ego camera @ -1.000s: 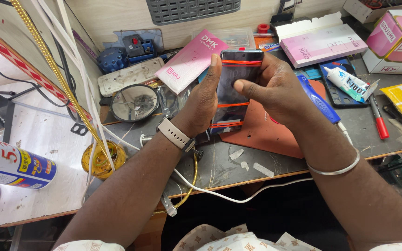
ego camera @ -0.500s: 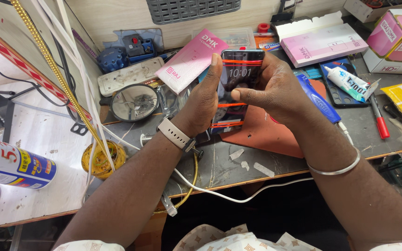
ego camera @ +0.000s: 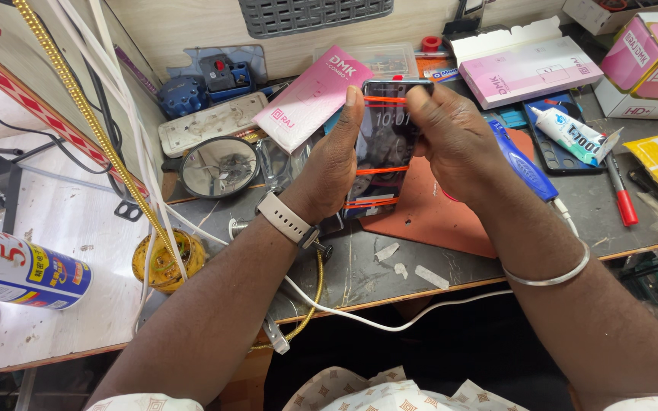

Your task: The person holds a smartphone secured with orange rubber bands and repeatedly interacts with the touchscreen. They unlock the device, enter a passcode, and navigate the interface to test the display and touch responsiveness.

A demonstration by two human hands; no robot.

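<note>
A dark smartphone with its screen lit is held upright above a rust-red work mat. Orange rubber bands run across it near the top, middle and bottom. My left hand, with a pale watch on the wrist, grips the phone along its left edge, thumb at the top corner. On the phone's right side is my right hand, with a metal bangle on its forearm; its fingers pinch the top band at the upper edge.
On the bench lie a pink box, a round mirror, a white power strip, a blue tool, a glue tube, a red marker, a spray can and a white cable.
My right hand has moved from the phone's middle up to its top edge, onto the top rubber band. The phone stays upright in my left hand.
</note>
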